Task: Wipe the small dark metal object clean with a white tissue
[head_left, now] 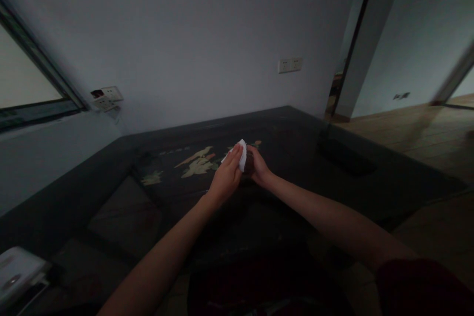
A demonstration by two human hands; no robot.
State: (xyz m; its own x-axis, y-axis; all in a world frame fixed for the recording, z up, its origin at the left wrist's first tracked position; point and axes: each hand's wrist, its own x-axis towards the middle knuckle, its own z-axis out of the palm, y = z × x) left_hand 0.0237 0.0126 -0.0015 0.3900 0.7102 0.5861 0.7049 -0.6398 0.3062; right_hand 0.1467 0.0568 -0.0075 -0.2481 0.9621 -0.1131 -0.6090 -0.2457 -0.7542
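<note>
Both my hands meet above a dark table (pixel 296 128) with pale bird and leaf inlay. My left hand (pixel 225 177) has its fingers closed over a small white piece of paper or tissue (pixel 242 154). My right hand (pixel 259 165) grips the same white piece from the right side, and its fingers are curled around something dark underneath that I cannot make out in the dim light. The hands touch each other over the inlaid pattern (pixel 198 162).
The room is dim. A white wall with a double socket (pixel 290 64) stands behind the table, and more sockets (pixel 106 97) sit at the left near a window (pixel 25 79). A white object (pixel 17 271) lies at bottom left. Wooden floor (pixel 418 128) and a doorway lie to the right.
</note>
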